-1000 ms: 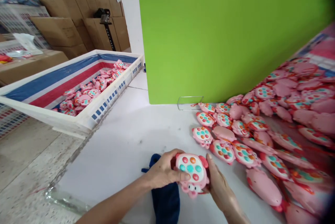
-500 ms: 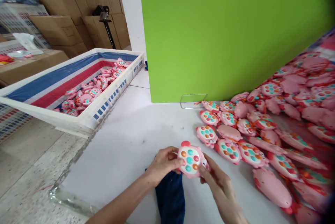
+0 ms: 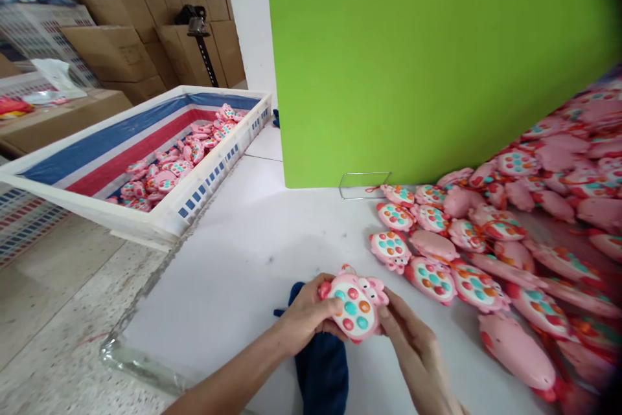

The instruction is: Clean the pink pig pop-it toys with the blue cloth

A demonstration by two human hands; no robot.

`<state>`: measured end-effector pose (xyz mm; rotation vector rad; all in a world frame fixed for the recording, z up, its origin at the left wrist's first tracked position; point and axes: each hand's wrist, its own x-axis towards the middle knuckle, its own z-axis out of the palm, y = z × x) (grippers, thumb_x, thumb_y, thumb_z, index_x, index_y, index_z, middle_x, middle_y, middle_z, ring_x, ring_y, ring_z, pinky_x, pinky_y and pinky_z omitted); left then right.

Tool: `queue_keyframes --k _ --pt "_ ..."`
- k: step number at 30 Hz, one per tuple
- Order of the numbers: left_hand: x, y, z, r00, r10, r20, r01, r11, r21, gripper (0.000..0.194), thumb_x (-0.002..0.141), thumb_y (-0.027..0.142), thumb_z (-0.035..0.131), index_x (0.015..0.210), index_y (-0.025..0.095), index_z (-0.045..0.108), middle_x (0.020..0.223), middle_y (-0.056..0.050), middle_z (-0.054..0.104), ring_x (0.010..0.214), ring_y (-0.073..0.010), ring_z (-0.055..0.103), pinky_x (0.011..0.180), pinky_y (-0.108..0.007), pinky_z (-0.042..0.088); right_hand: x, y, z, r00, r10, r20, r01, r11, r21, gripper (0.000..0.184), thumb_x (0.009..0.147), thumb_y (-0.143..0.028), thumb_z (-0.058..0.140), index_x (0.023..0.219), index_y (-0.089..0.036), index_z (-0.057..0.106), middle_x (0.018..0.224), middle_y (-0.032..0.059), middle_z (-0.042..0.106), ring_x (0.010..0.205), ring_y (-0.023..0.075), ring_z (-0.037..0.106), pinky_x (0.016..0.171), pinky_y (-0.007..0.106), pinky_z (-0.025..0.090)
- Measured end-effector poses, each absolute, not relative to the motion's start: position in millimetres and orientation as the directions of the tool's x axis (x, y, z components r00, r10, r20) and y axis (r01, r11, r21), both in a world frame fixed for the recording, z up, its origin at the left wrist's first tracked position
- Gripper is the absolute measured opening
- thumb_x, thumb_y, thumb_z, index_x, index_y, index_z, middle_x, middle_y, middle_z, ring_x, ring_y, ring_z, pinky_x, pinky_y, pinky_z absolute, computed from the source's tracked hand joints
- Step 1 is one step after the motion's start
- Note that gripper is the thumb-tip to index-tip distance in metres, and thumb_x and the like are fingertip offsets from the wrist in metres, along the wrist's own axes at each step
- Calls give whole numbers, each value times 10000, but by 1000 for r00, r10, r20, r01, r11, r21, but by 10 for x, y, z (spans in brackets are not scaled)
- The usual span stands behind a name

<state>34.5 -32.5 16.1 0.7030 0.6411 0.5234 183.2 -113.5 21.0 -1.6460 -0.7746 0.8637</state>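
Between my hands is a pink animal-shaped toy (image 3: 358, 313) with teal, red and orange round buttons on a white face, held above the white table (image 3: 233, 279). My left hand (image 3: 311, 311) grips its left side, the thumb lying over the buttons. At its right edge, by the toy's eyes, my right hand (image 3: 411, 331) pinches it with thumb and fingers. Dark blue cloth (image 3: 321, 373) shows beneath the toy and my left hand. To the right lie many similar toys (image 3: 432, 278), some buttons up, others showing plain pink backs.
A white plastic crate (image 3: 165, 224) lined with striped sheeting holds more pink toys at the left. The green panel (image 3: 413, 65) stands upright at the back, a wire frame (image 3: 364, 186) at its foot. Cardboard boxes (image 3: 107, 59) are stacked behind the crate.
The toy has been turned in my hands, so its eyes now point up and right instead of right and down. Both hands still hold it. The view has shifted slightly.
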Motion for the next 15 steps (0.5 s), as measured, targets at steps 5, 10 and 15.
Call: queue_keyframes --k 5,10,15 --pt "334 -356 90 651 651 -389 -247 667 703 391 681 391 701 883 134 487 693 -41 628 550 -139 615 493 -261 534 1784 -1196 202 500 844 -194 37 -244 -969 490 765 -507 614 1125 -175 634 958 70 720 728 180 649 616 244 550" --pt "340 -395 65 639 661 -393 -286 679 677 339 706 358 680 883 146 485 745 -42 638 574 -132 617 509 -253 534 1672 -1194 155 481 845 -233 -142 -187 -972 540 705 -454 699 1167 -200 582 1059 92 700 915 233 663 714 280 563" --pt "309 -433 154 674 661 -330 -256 629 734 435 700 371 705 1015 130 526 853 -65 639 685 -144 619 587 -252 531 1518 -1160 187 513 831 -216 -149 -162 -976 491 675 -427 728 1095 -205 604 1022 67 710 903 228 669 755 276 550"
